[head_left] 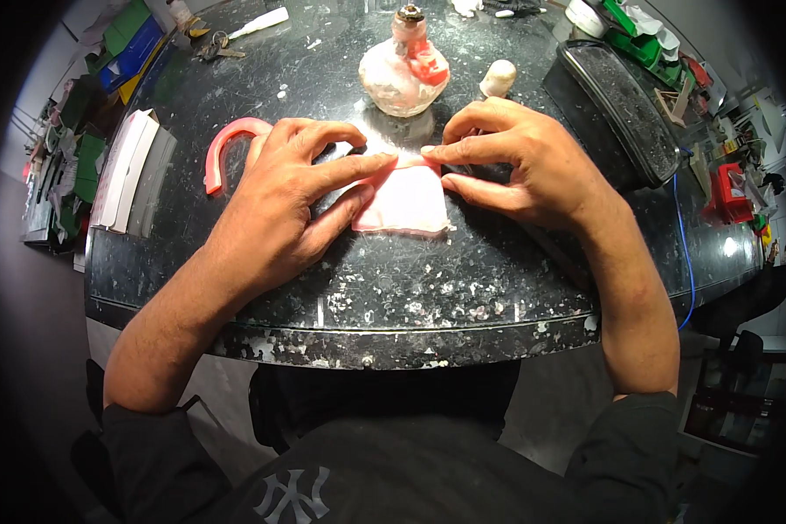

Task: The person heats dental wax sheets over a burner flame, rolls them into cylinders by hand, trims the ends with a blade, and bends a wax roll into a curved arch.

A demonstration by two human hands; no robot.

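A pink wax sheet (402, 205), glaring white under the light, lies on the dark table in front of me. Its far edge is rolled or folded over. My left hand (293, 179) pinches the left end of that edge, its thumb beside the sheet's left side. At the right end, my right hand (528, 162) grips the same edge with curled fingers, the thumb close to the right side. A pink horseshoe-shaped wax rim (221, 157) is partly hidden behind my left hand. Beyond the sheet stands a wax-smeared glass spirit lamp (402, 83); no flame can be made out.
A small whitish cap (498, 79) stands right of the lamp. The black case (616, 113) is at the right, with a blue cable (686, 244) past it. At the left is a white box (124, 175); keys (218, 48) and a white tube (259, 24) lie farther back.
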